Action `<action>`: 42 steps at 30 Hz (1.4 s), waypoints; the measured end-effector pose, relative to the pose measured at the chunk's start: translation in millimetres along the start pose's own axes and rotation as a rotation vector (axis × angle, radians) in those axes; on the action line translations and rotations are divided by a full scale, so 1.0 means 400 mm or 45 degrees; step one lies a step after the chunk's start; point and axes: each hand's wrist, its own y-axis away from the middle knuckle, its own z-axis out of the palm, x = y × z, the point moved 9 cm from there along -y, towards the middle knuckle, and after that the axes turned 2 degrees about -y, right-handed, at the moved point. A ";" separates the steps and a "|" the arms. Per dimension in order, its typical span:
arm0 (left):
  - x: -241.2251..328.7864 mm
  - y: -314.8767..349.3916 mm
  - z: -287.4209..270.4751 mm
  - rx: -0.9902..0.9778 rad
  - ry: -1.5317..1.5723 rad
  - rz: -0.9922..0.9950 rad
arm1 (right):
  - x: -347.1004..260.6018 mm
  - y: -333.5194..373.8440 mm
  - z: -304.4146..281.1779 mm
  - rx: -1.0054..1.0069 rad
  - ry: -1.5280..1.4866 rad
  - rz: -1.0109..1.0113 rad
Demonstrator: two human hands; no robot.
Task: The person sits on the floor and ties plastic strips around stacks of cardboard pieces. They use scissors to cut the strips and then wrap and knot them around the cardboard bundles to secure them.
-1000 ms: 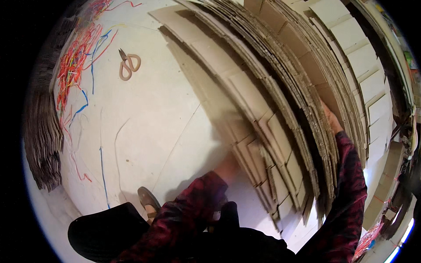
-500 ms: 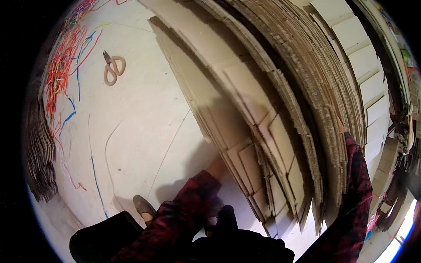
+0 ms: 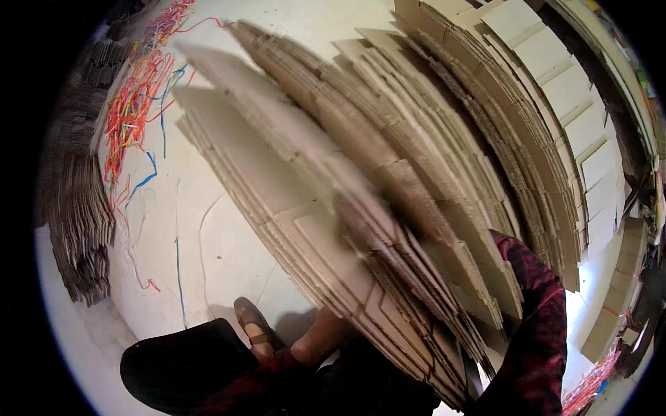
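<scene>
A thick stack of flattened cardboard boxes [image 3: 277, 173] leans across the middle, fanned into several layers and blurred by motion. My left hand [image 3: 323, 335] holds its near lower-left edge; the fingers are tucked out of sight behind the cardboard. Around the right side of the stack reaches my right arm in a dark red patterned sleeve [image 3: 533, 298]. The right hand itself is hidden behind the sheets.
More flattened cardboard [image 3: 517, 132] stands at the right, beside a row of pale sheets [image 3: 581, 135]. Tangled red and coloured straps [image 3: 132, 104] lie at the left, next to a dark cardboard pile [image 3: 82, 215]. A black rounded object [image 3: 184, 367] is at the lower left.
The stack has shifted left and its layers have spread apart. My left hand has moved slightly down and left. The scissors on the floor are now out of sight.
</scene>
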 end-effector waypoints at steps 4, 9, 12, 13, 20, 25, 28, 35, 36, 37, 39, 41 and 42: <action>0.069 -0.033 -0.067 0.198 0.242 -0.141 | 0.027 -0.104 0.048 0.077 0.064 0.027; 0.059 -0.138 -0.019 0.380 1.682 -0.544 | 0.078 -0.139 -0.143 0.041 0.131 0.077; 0.088 -0.190 -0.019 0.376 1.461 -0.615 | 0.012 -0.059 -0.212 -0.004 -0.448 0.498; 0.070 -0.206 -0.010 0.375 1.417 -0.638 | 0.005 -0.069 -0.209 -0.122 -0.314 0.314; 0.081 -0.169 -0.009 0.237 1.381 -0.601 | 0.084 -0.068 -0.260 0.015 -0.102 0.065; 0.109 -0.263 0.000 0.312 1.252 -0.625 | -0.054 -0.039 -0.211 -0.050 0.021 0.091; 0.242 -0.340 0.004 0.263 1.237 -0.462 | -0.084 0.005 -0.189 0.022 0.329 -0.016; 0.042 -0.130 -0.031 0.669 0.816 -0.236 | 0.089 0.015 -0.230 0.071 0.104 0.183; -0.011 -0.076 -0.065 0.820 0.792 -0.327 | 0.118 0.020 -0.237 0.099 0.051 0.201; -0.107 -0.009 -0.112 1.027 0.583 -0.425 | 0.040 0.039 -0.196 0.020 -0.128 0.165; -0.288 0.053 -0.112 1.156 0.681 -0.681 | 0.035 0.043 -0.184 0.166 -0.003 0.115; -0.402 0.072 -0.017 0.956 1.311 -1.029 | -0.073 0.057 -0.145 0.084 -0.042 -0.046; -0.328 0.019 0.015 0.804 1.245 -1.022 | -0.094 0.080 -0.139 0.089 -0.013 -0.007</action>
